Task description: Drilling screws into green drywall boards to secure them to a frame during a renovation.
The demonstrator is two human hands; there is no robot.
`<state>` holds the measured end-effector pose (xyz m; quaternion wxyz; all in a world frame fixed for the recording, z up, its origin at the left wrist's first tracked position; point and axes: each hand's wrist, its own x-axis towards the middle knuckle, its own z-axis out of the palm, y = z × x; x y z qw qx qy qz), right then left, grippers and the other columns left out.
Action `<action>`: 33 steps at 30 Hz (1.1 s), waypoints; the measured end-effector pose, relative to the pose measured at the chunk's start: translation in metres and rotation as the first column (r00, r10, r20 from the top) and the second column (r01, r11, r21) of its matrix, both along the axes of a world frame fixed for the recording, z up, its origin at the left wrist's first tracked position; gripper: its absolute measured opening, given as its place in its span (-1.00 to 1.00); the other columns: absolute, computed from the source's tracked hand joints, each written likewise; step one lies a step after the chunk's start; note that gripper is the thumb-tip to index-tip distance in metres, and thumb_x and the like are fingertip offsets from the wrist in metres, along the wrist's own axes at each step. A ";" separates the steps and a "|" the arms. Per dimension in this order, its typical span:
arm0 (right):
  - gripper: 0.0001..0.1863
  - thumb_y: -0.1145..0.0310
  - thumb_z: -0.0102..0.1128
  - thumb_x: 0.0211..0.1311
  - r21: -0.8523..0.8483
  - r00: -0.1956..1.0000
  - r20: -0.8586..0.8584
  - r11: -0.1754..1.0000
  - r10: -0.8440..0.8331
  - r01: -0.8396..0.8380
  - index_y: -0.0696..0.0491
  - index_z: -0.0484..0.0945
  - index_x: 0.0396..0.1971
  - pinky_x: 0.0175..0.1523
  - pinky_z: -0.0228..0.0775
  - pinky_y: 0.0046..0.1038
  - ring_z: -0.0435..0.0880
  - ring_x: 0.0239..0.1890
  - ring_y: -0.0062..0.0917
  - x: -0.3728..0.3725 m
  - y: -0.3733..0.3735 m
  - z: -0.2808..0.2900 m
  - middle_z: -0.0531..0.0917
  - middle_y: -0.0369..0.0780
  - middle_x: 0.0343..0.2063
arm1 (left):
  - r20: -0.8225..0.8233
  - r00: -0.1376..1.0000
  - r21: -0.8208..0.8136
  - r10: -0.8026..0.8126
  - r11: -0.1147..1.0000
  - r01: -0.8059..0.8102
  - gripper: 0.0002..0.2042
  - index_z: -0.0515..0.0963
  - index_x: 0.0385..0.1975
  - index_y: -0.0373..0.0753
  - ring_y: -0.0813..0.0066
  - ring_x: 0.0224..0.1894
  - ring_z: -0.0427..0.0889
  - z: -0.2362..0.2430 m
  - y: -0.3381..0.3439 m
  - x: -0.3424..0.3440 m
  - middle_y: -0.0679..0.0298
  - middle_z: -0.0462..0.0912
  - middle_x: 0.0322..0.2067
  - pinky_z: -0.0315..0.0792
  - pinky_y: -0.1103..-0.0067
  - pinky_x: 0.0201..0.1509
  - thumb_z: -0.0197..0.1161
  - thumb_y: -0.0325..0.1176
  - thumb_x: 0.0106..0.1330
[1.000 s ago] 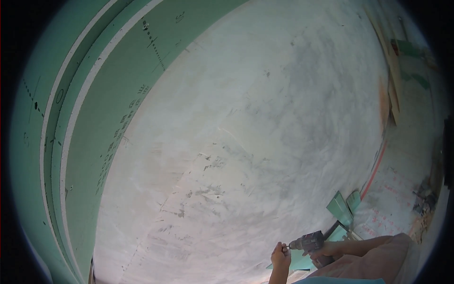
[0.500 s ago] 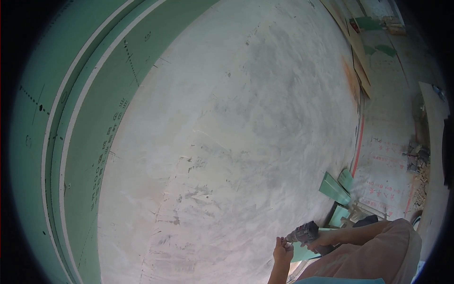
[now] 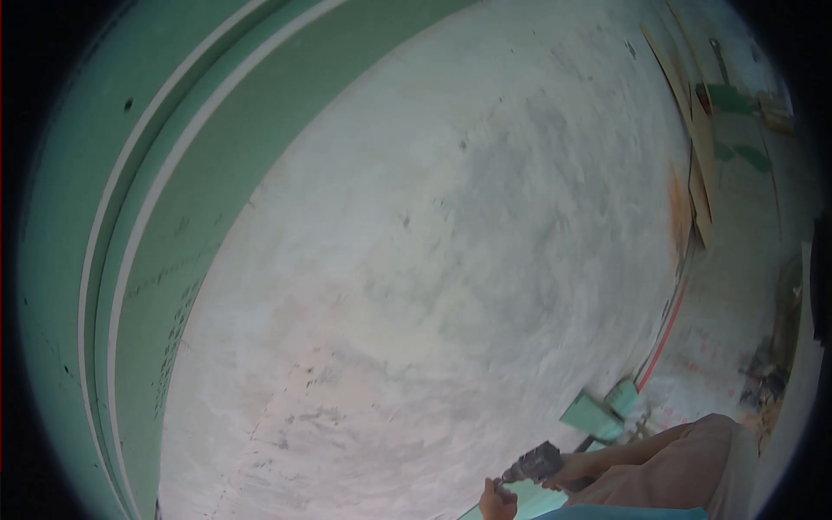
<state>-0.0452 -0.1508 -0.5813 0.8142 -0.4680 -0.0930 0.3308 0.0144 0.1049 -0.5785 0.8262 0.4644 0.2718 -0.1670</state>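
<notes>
A dark cordless drill (image 3: 539,464) is in my right hand (image 3: 568,473), its chuck pointing left and down. At the front of the chuck is my left hand (image 3: 497,500), its fingers pinched together around the drill's tip. Whatever small piece sits between those fingers is too small to make out. Both hands are low in the picture, in front of the pale, smeared wall (image 3: 416,286). Part of a green board (image 3: 539,499) shows below the drill.
Green boards (image 3: 169,251) with pale edges run along the left and upper left. Green offcuts (image 3: 594,416) lean at the wall's foot. Thin brown sheets (image 3: 700,165) stand farther along it. Rubble (image 3: 767,381) lies on the floor (image 3: 737,260) at the right.
The view has shifted, so wall and floor sit differently in the picture. Both hands and the drill appear lower and slightly further left. The grip on the drill is the same.
</notes>
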 end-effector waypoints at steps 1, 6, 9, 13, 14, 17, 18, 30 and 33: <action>-0.69 0.24 0.40 0.13 -0.062 0.998 0.039 0.997 0.045 -0.043 0.02 0.57 -0.18 -0.36 0.37 -0.52 0.56 -0.46 -0.62 0.009 -0.021 -0.008 0.60 -0.31 -0.49 | -0.019 1.000 -0.017 0.025 1.000 -0.025 -0.69 0.50 -0.39 -0.14 0.61 -0.73 0.05 0.016 -0.035 0.004 0.48 0.07 -0.75 -0.03 0.57 -0.63 0.02 -0.07 0.50; -0.68 0.21 0.42 0.11 -0.049 0.990 -0.058 0.990 0.126 -0.129 0.01 0.59 -0.18 -0.38 0.33 -0.53 0.53 -0.49 -0.64 0.021 -0.101 0.014 0.57 -0.33 -0.53 | -0.161 0.976 -0.020 0.149 0.988 -0.154 -0.74 0.58 -0.42 -0.12 0.72 -0.74 0.10 0.069 -0.131 -0.026 0.49 0.14 -0.75 0.01 0.71 -0.72 0.08 -0.18 0.50; -0.71 0.24 0.42 0.11 -0.048 0.996 0.008 0.995 0.087 -0.087 0.02 0.58 -0.23 -0.41 0.30 -0.55 0.53 -0.50 -0.64 0.030 -0.122 0.031 0.58 -0.32 -0.52 | 0.083 0.994 0.041 0.074 0.996 -0.077 -0.67 0.47 -0.35 -0.19 0.60 -0.72 0.02 0.020 -0.120 0.006 0.48 0.05 -0.74 -0.05 0.54 -0.61 -0.02 -0.06 0.52; -0.73 0.27 0.40 0.11 -0.039 1.000 0.000 0.999 0.022 -0.022 0.03 0.57 -0.24 -0.39 0.36 -0.54 0.55 -0.48 -0.62 0.027 -0.156 0.057 0.58 -0.32 -0.50 | 0.028 0.998 0.094 0.060 0.994 -0.063 -0.67 0.47 -0.31 -0.22 0.58 -0.71 0.03 0.062 -0.179 0.010 0.47 0.04 -0.74 -0.05 0.53 -0.61 -0.01 -0.07 0.51; -0.73 0.28 0.40 0.10 -0.021 0.999 -0.009 0.999 -0.030 0.030 0.03 0.57 -0.24 -0.38 0.38 -0.53 0.56 -0.48 -0.61 0.025 -0.157 0.060 0.58 -0.32 -0.51 | 0.029 0.998 0.099 0.049 0.994 -0.052 -0.67 0.47 -0.31 -0.22 0.58 -0.71 0.03 0.066 -0.179 0.010 0.47 0.04 -0.74 -0.05 0.53 -0.61 -0.01 -0.07 0.51; -0.71 0.32 0.38 0.08 -0.007 0.992 -0.114 0.998 -0.059 0.058 0.06 0.57 -0.20 -0.36 0.41 -0.51 0.59 -0.46 -0.59 0.016 -0.156 0.048 0.60 -0.29 -0.50 | 0.075 0.995 0.149 -0.070 0.987 0.058 -0.68 0.47 -0.31 -0.24 0.58 -0.72 0.03 0.073 -0.189 0.012 0.48 0.06 -0.74 -0.04 0.53 -0.61 0.01 -0.09 0.51; -0.70 0.33 0.37 0.07 -0.012 0.979 -0.185 0.997 -0.081 0.080 0.07 0.57 -0.19 -0.36 0.41 -0.51 0.59 -0.46 -0.58 0.013 -0.152 0.050 0.61 -0.28 -0.50 | 0.080 0.994 0.150 -0.067 0.987 0.055 -0.68 0.47 -0.31 -0.24 0.58 -0.72 0.03 0.073 -0.187 0.014 0.48 0.06 -0.74 -0.04 0.53 -0.61 0.01 -0.09 0.51; -0.60 0.29 0.36 0.10 0.068 0.978 -0.158 0.987 -0.136 0.148 0.13 0.56 -0.08 -0.36 0.40 -0.52 0.59 -0.46 -0.59 0.007 -0.145 0.048 0.61 -0.27 -0.48 | 0.116 0.971 0.211 -0.210 0.960 0.183 -0.73 0.48 -0.27 -0.27 0.59 -0.72 0.03 0.103 -0.193 0.022 0.48 0.06 -0.74 -0.06 0.55 -0.61 0.01 -0.19 0.51; -0.60 0.30 0.35 0.10 0.118 0.972 -0.184 0.979 -0.145 0.168 0.13 0.55 -0.07 -0.36 0.40 -0.52 0.58 -0.45 -0.61 0.001 -0.173 0.023 0.60 -0.29 -0.47 | 0.080 0.967 0.204 -0.243 0.953 0.223 -0.73 0.48 -0.28 -0.26 0.58 -0.72 0.04 0.088 -0.221 0.026 0.47 0.07 -0.74 -0.05 0.55 -0.60 0.01 -0.17 0.51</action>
